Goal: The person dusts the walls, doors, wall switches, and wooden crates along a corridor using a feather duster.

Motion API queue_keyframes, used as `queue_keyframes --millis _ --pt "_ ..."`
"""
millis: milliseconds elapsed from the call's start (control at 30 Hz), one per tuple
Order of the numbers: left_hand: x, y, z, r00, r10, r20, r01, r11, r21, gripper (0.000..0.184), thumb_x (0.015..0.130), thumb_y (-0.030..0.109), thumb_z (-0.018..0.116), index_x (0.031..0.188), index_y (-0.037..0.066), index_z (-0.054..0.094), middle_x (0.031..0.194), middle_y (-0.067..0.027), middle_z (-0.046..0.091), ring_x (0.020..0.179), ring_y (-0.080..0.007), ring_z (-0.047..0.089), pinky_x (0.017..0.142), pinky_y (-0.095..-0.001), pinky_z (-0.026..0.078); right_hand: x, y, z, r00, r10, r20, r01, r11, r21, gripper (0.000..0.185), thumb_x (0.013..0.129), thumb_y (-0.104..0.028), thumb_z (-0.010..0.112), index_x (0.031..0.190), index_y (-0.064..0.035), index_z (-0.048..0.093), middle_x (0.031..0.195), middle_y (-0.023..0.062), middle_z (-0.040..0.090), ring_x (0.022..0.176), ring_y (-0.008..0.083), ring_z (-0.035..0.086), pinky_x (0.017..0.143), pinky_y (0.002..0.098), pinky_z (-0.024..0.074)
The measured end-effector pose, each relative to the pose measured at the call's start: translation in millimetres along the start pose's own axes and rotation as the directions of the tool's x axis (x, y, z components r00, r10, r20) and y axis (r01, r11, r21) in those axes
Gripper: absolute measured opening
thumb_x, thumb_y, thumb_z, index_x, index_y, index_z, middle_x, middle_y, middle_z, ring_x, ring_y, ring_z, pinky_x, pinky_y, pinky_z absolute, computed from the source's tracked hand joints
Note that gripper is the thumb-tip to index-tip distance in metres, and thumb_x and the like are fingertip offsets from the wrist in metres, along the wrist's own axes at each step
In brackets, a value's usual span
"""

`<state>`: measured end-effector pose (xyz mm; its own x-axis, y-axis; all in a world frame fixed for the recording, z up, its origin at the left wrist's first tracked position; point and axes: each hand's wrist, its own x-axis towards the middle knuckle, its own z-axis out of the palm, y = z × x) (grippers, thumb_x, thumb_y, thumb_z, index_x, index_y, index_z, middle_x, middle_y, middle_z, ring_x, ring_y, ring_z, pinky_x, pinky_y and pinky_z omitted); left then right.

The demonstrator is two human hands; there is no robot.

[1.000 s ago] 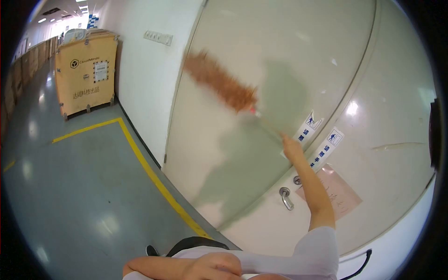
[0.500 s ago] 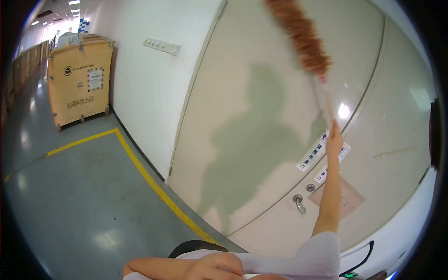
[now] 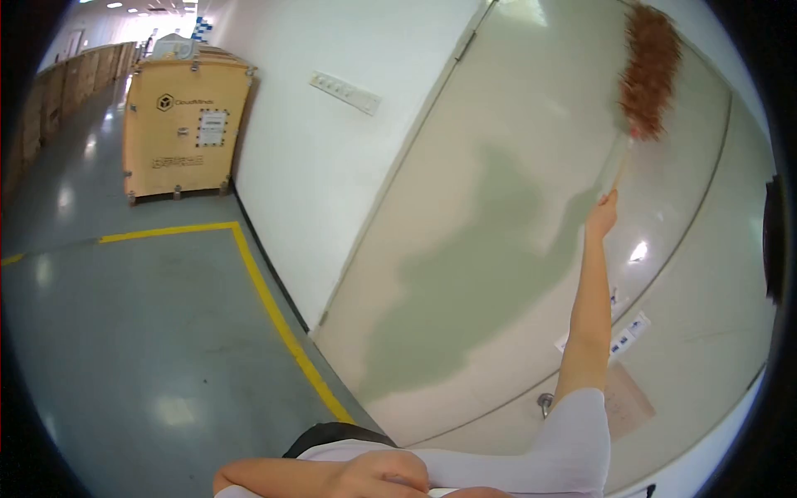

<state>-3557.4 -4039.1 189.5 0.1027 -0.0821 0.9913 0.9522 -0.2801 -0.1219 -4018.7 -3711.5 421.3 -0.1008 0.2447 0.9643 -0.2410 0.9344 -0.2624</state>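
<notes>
My right hand [image 3: 603, 214] is closed round the thin pale handle of a brown feather duster [image 3: 650, 75], arm stretched out in front of a cream door [image 3: 465, 332]. The duster's fluffy head points up at the door's upper right part; whether it touches the surface I cannot tell. At the bottom of the view my left hand [image 3: 380, 475] rests against my body with its fingers curled, and what they hold, if anything, is hidden. A metal door handle [image 3: 545, 402] is partly covered by my right arm, near a pinkish paper sheet [image 3: 629, 402].
A large wooden crate [image 3: 187, 124] stands against the white wall at the left. Switches [image 3: 345, 92] are mounted on that wall. Yellow tape [image 3: 278, 315] marks the grey floor [image 3: 158, 332]. More wooden boxes [image 3: 79, 83] line the far left. A sticker [image 3: 631, 334] is on the door.
The duster has swung from the door's left side up and to the right, with my right hand raised. My left hand stays at my body. The view has shifted.
</notes>
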Motion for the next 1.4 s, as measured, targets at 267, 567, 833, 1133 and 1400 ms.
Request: queue_keyframes --millis 267,567,833,1133,1400 --pt "4 -22 -18 0.996 -0.084 0.022 0.080 0.985 0.150 0.008 0.079 0.006 0.053 0.074 0.000 0.054 0.079 -0.0130 0.054 0.068 -0.0262 0.046 0.056 -0.0334 0.039 25 -111 111 0.922 -0.325 0.212 0.302 0.944 0.137 0.031 0.086 -0.019 0.042 0.114 -0.0074 0.049 0.086 0.0195 0.060 0.081 0.0375 0.056 0.070 0.0440 0.0447" --pt "-5 -40 -30 0.984 -0.175 -0.030 0.176 0.982 0.073 0.017 0.084 0.014 0.049 0.072 0.004 0.055 0.080 -0.0127 0.054 0.069 -0.0272 0.047 0.057 -0.0340 0.041 1 -142 106 0.915 -0.234 0.330 0.167 0.961 0.219 0.031 0.087 -0.020 0.040 0.113 -0.0066 0.050 0.097 0.0178 0.058 0.090 0.0346 0.055 0.075 0.0402 0.0440" --pt "-20 -51 -29 0.990 -0.140 -0.004 0.139 0.990 -0.032 0.021 0.086 0.017 0.047 0.069 0.007 0.056 0.082 -0.0106 0.055 0.072 -0.0264 0.046 0.057 -0.0337 0.041 -113 -38 116 0.809 -0.349 0.473 0.271 0.935 0.226 0.032 0.089 -0.022 0.038 0.115 -0.0059 0.048 0.099 0.0208 0.057 0.090 0.0367 0.054 0.077 0.0412 0.0431" --pt "-17 -45 -23 0.974 -0.226 0.021 0.227 0.973 -0.039 0.024 0.087 0.018 0.046 0.067 0.007 0.055 0.079 -0.0103 0.055 0.071 -0.0258 0.046 0.056 -0.0332 0.041 -439 97 29 0.097 -0.174 0.980 0.585 0.807 0.085 0.032 0.085 -0.015 0.040 0.115 -0.0162 0.048 0.083 0.0156 0.061 0.076 0.0322 0.060 0.066 0.0445 0.0467" --pt "-18 -34 -14 0.960 -0.278 -0.013 0.279 0.959 0.050 0.020 0.084 0.011 0.046 0.067 0.008 0.054 0.078 -0.0102 0.055 0.071 -0.0252 0.046 0.055 -0.0320 0.041 -511 102 -11 -0.044 -0.130 0.991 0.462 0.877 0.135 0.026 0.086 -0.022 0.043 0.109 -0.0177 0.053 0.075 0.0150 0.061 0.070 0.0322 0.060 0.061 0.0443 0.0463"
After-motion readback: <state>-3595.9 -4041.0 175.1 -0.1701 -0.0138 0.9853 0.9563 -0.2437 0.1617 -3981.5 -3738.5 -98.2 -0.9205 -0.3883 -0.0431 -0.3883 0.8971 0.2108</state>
